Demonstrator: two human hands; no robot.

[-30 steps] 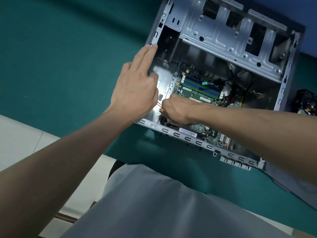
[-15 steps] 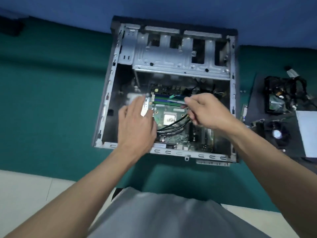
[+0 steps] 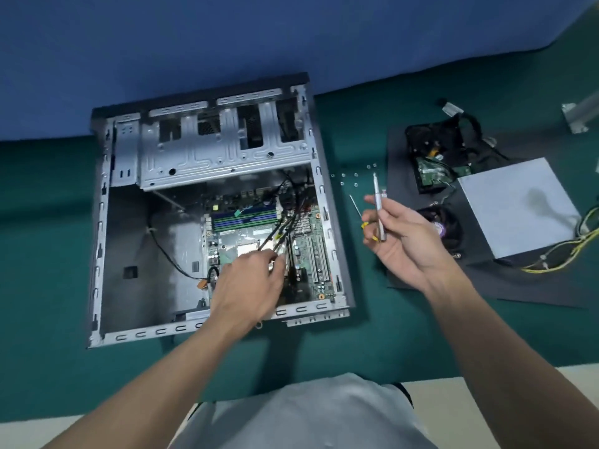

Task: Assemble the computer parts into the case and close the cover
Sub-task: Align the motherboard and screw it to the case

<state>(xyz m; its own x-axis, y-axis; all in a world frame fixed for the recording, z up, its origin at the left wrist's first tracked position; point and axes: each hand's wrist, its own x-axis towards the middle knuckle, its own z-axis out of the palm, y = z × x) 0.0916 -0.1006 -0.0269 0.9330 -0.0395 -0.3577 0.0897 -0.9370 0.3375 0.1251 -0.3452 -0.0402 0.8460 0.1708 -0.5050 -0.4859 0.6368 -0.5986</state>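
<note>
A computer repair or assembly workshop; a table (image 3: 48,222) under teal cloth carries an opened desktop case (image 3: 100,222), its motherboard (image 3: 311,251) bared; right of the case lie loose screws (image 3: 355,184) and a black mat (image 3: 398,157) bearing a hard drive (image 3: 434,171), cooling fan (image 3: 447,228) and silver power supply (image 3: 515,205); behind the case, a plain blue backdrop (image 3: 194,43).

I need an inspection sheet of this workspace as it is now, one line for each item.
Surface: green mat; black sheet at right.
Job's things: open case with motherboard; hard drive, fan, grey box on the sheet.
Clutter: loose screws; metal bracket.
Hands: left hand at the black cables, grip unclear; right hand holds silver tool.
Cables: black cables cross motherboard; yellow wires by the box.
Surroundings: blue backdrop.
</note>
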